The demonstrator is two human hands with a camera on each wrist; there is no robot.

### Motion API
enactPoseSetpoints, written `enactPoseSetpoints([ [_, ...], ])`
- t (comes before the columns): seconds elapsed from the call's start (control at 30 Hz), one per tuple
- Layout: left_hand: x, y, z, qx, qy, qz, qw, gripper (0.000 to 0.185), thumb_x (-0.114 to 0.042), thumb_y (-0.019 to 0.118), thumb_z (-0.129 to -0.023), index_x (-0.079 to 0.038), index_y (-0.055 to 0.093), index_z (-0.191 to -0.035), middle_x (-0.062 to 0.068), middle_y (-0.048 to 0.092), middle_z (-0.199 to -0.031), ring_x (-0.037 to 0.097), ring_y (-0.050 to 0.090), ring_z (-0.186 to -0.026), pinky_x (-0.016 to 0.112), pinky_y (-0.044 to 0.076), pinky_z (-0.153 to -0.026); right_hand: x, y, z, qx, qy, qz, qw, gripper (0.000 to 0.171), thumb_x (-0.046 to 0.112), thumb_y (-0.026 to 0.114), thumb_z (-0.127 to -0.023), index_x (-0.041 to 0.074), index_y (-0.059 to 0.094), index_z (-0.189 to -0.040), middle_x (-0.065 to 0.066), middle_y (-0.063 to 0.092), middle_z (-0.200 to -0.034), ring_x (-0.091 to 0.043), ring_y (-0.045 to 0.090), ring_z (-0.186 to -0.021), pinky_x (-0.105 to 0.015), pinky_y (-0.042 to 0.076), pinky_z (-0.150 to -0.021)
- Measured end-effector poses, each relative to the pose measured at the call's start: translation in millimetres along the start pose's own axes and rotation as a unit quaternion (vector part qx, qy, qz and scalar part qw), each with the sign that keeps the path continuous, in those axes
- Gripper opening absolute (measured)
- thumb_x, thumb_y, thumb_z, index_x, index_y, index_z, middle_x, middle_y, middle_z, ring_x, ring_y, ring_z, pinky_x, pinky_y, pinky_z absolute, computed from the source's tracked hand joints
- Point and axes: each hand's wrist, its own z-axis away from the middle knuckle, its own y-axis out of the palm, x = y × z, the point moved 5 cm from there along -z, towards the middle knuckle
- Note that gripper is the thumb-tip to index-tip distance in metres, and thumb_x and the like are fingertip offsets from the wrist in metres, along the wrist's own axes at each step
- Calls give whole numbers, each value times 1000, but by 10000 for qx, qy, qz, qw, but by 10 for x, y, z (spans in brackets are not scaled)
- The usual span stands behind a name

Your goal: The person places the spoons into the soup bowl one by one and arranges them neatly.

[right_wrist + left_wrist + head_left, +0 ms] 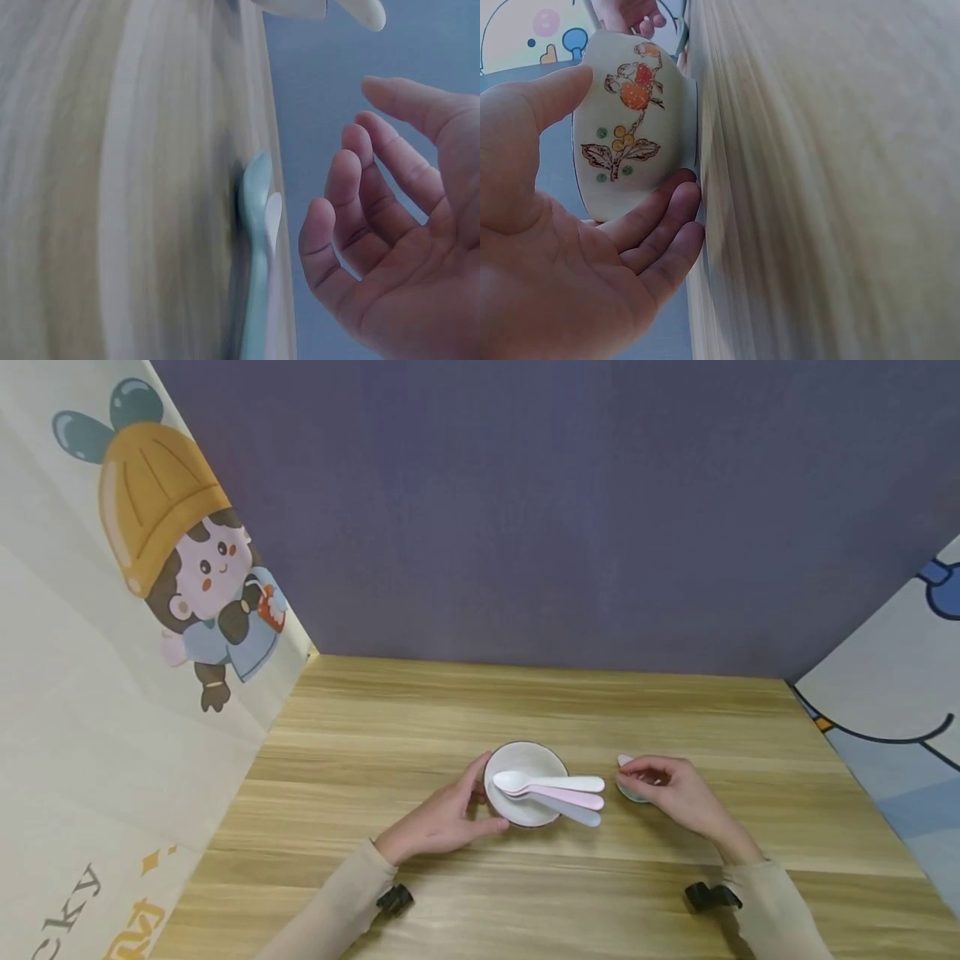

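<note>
My left hand holds a small white bowl from its left side, thumb and fingers curved round the outer wall. Fruit and leaves decorate that wall in the left wrist view. Three spoons lie together in the bowl, their handles over the right rim: a white spoon, a pink spoon and a grey-blue spoon. Above two more spoons on the table, my right hand hovers with loosely bent fingers and nothing in them. These are a teal spoon and a pale pinkish spoon, side by side.
The wood-grain table meets a dark purple-grey wall at the back. A cartoon-printed panel borders the left side, and another printed panel stands on the right. Black straps hang at both wrists.
</note>
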Motion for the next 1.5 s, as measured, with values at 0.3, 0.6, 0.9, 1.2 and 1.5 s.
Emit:
enactPoseSetpoints([
  [0.3, -20, -1, -15, -91, 284, 404, 9987, 101, -41, 83, -94, -14, 21, -169, 3, 63, -145, 15, 66, -126, 41, 52, -114, -138, -23, 65, -37, 275, 104, 9996, 28, 28, 81, -97, 8, 79, -117, -7, 75, -104, -6, 59, -80, -23, 50, -64],
  [0.6, -55, -31, -16, -346, 454, 164, 9982, 99, -41, 87, -89, -16, 29, -165, 0, 57, -147, 12, 63, -122, 43, 50, -114, -197, -45, 94, -54, 299, 99, 9995, 29, 31, 79, -98, 8, 79, -117, -4, 75, -101, -7, 62, -81, -24, 52, -65],
  [0.9, -110, -35, -38, -463, 381, -321, 9977, 109, -48, 89, -84, -15, 27, -168, 5, 50, -160, 24, 47, -150, 53, 41, -124, -192, -78, 143, -346, 129, 392, 9985, 22, 26, 80, -97, 9, 81, -111, -4, 76, -98, -3, 62, -80, -22, 53, -68],
  [1.2, -95, -16, -94, -495, 470, -562, 9961, 104, -58, 88, -82, -22, 35, -164, -2, 57, -149, 18, 55, -140, 51, 49, -116, -291, -168, 210, -787, 110, 699, 9944, 19, 24, 82, -96, 10, 82, -109, -5, 79, -99, 2, 64, -81, -20, 54, -69],
  [1.5, -85, -15, -111, -391, 380, -600, 9967, 105, -61, 86, -83, -25, 32, -166, -2, 56, -153, 19, 52, -145, 49, 47, -120, -381, -268, 269, -1049, 119, 746, 9916, 21, 23, 82, -96, 9, 82, -111, -13, 80, -108, 8, 64, -83, -16, 54, -71],
])
